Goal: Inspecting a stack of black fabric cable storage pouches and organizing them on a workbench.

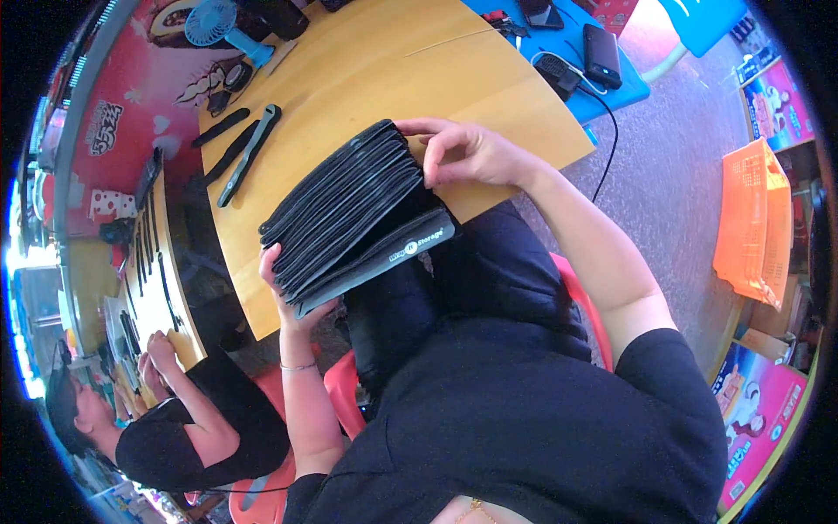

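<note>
A thick stack of black flat strips (345, 201) rests above my lap at the table's near edge. Its layers fan slightly apart, and the nearest strip (375, 262), with pale printing, gapes from the rest. My left hand (292, 293) grips the lower left end, thumb on the side and the other fingers mostly hidden underneath. At the upper right end, my right hand (471, 157) has its thumb and forefinger curled close together beside the stack's edge. Its other fingers reach behind the end, where their contact is partly hidden. Loose black strips (249, 157) lie on the table to the left.
The wooden table (463, 79) spreads beyond the stack. A blue handheld fan (229, 31) stands at its far left. Power banks and cables (601, 57) sit on a blue stool at the right. An orange crate (752, 223) stands farther right. Another person (175, 410) works at the left.
</note>
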`<state>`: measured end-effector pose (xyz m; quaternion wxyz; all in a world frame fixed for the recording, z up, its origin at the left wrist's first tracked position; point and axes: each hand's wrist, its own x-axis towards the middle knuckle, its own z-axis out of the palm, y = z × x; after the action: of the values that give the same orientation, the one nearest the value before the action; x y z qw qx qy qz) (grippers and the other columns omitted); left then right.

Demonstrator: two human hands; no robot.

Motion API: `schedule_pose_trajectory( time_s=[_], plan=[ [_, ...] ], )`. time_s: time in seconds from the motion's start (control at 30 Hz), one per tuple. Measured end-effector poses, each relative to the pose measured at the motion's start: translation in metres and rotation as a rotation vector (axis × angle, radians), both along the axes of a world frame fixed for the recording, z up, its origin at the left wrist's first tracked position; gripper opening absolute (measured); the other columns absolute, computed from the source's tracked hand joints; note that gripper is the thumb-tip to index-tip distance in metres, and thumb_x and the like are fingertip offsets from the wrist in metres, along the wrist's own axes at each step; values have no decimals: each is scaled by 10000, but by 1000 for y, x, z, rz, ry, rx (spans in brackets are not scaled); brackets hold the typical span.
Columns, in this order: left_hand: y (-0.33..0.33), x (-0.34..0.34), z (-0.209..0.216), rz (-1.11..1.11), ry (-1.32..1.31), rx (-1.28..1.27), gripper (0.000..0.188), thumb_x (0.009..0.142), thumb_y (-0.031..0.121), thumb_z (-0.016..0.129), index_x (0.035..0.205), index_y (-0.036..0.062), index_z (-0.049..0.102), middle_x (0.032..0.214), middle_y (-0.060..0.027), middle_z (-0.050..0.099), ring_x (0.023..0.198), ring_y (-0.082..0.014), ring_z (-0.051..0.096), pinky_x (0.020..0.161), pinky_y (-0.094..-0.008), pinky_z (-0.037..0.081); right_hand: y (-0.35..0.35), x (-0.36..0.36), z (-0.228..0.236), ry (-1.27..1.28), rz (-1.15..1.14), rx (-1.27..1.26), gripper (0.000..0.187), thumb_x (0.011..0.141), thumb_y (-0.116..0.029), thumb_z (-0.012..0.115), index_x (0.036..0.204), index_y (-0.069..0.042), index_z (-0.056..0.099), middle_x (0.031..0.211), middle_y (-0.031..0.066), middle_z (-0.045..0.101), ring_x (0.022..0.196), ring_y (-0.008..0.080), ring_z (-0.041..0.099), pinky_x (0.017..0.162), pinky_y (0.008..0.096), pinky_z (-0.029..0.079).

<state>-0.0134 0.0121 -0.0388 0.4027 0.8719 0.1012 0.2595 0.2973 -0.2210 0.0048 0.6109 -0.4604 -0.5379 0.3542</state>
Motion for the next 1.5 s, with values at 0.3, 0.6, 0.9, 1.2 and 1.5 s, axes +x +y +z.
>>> schedule_pose_trajectory(
  time_s=[0.3, 0.6, 0.9, 1.2, 1.5],
  plan=[
    [-2, -2, 4, 41, -1, 32, 1031, 518, 231, 905, 1343, 117, 297, 1280, -129, 424, 1194, -267, 455, 1054, -409, 345, -10, -11, 2, -120, -33, -23, 103, 858, -8, 635, 871, -82, 705, 1151, 69, 649, 1385, 249, 345, 1102, 355, 308],
    [-10, 2, 11, 21, -118, 16, 1050, 551, 215, 906, 1373, 121, 260, 1280, -132, 462, 1209, -269, 472, 1067, -408, 355, -26, -19, 7, -118, -42, -101, 222, 809, -16, 559, 965, -80, 703, 1492, 189, 358, 1390, 263, 336, 1105, 348, 309],
    [-13, 2, 16, 12, -149, -81, 996, 520, 180, 911, 1335, 114, 342, 1341, -154, 377, 1245, -290, 416, 1073, -414, 329, -36, -27, 22, -199, -27, -180, 226, 766, -89, 698, 989, -54, 697, 1504, 155, 350, 1363, 274, 370, 1120, 362, 284],
    [-15, 4, 19, 16, -143, -56, 991, 527, 185, 905, 1340, 115, 343, 1358, -160, 366, 1255, -292, 410, 1076, -417, 325, -29, -27, 6, -152, -127, -157, 197, 811, -236, 747, 891, -62, 704, 1445, 202, 417, 1338, 299, 399, 1101, 373, 303],
    [-16, 2, 17, 51, -156, 9, 994, 494, 252, 921, 1322, 92, 396, 1321, -157, 387, 1280, -305, 376, 1100, -417, 296, -29, -26, 7, -222, -132, -161, 149, 805, -150, 730, 888, -33, 688, 1439, 188, 425, 1335, 306, 403, 1103, 397, 306]
  ],
)
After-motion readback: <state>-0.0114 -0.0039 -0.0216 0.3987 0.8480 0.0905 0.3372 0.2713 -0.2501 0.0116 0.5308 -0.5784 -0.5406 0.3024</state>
